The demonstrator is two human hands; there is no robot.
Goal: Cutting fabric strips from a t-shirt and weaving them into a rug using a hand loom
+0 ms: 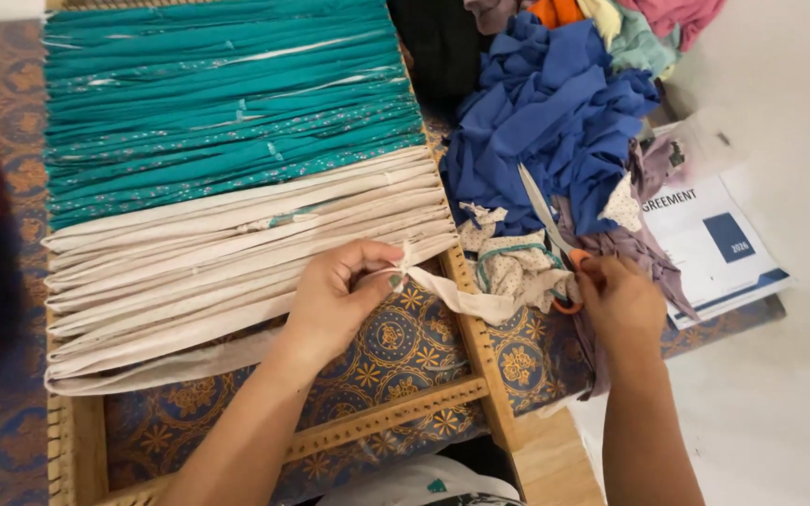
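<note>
Centre frame, left hand [335, 300] pinches cream strip [442, 292] end; strip runs right toward scissors [547, 225] gripped in right hand [622, 305], on wooden frame [480, 347].

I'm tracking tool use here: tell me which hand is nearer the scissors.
Right. The right hand is on the scissors, at their orange handles. The left hand is across the wooden frame, pinching a cream fabric strip.
</note>
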